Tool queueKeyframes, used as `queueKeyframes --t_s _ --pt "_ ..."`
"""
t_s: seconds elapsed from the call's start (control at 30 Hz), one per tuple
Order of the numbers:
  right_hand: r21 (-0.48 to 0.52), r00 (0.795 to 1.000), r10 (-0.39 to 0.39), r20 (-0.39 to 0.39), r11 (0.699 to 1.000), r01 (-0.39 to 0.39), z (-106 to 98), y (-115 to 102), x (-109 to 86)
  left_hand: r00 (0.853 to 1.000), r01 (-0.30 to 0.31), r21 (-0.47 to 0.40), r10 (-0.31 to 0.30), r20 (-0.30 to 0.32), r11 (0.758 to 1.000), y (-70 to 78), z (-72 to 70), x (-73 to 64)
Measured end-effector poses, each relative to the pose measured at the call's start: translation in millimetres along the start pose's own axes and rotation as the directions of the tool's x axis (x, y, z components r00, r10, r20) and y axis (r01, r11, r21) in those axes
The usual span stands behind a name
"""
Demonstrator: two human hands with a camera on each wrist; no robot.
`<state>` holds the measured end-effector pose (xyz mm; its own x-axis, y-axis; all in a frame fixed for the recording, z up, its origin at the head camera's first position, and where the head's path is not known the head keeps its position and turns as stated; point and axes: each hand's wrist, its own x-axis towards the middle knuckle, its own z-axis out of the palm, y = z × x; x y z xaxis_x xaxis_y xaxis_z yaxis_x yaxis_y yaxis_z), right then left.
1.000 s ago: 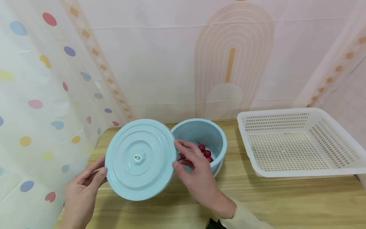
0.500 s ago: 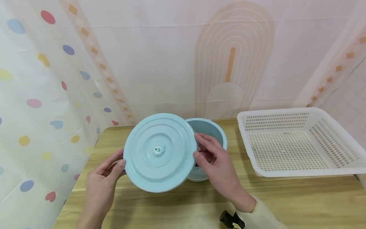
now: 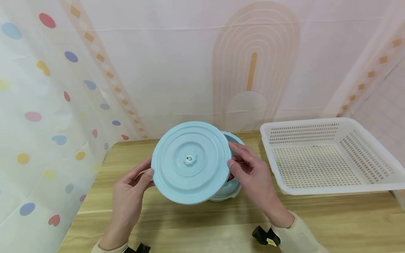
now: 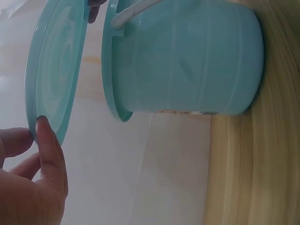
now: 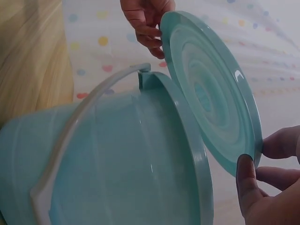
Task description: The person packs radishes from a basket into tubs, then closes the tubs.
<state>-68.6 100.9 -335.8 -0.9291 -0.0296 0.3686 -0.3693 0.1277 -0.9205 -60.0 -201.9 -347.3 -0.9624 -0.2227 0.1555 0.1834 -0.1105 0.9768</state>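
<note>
A round light-blue lid (image 3: pixel 171 161) with a small knob is held tilted by both hands, above and left of a light-blue bucket (image 4: pixel 187 61). My left hand (image 3: pixel 129 193) pinches the lid's left edge between thumb and fingers. Its right edge is gripped by my right hand (image 3: pixel 256 179). In the right wrist view the lid (image 5: pixel 211 89) is apart from most of the bucket's rim. The bucket (image 5: pixel 117 154) stands upright on the table, its pale handle (image 5: pixel 70 126) hanging down the side. Red round items (image 3: pixel 231 176) show inside; the lid hides most of the opening.
A white slotted plastic basket (image 3: pixel 319 168) stands on the wooden table (image 3: pixel 190 228) to the right of the bucket. A patterned curtain (image 3: pixel 177 70) hangs behind the table and along its left side.
Both hands have carried the lid to the right and slightly up, so it covers more of the bucket's opening in the head view. The bucket and basket stay put.
</note>
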Motion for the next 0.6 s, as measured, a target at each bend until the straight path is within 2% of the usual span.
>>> queueKeyframes --t_s 0.3,0.6 --pt "-0.056 0.999 0.012 -0.039 0.998 -0.014 -14 11 7.5 0.997 0.054 0.09 -0.059 0.055 0.995 -2.4 12.7 8.6" --pt "-0.16 0.994 0.108 -0.028 0.981 -0.111 -26 25 15.0 0.989 0.103 0.154 -0.118 0.09 0.983 -11.6 26.4 20.4"
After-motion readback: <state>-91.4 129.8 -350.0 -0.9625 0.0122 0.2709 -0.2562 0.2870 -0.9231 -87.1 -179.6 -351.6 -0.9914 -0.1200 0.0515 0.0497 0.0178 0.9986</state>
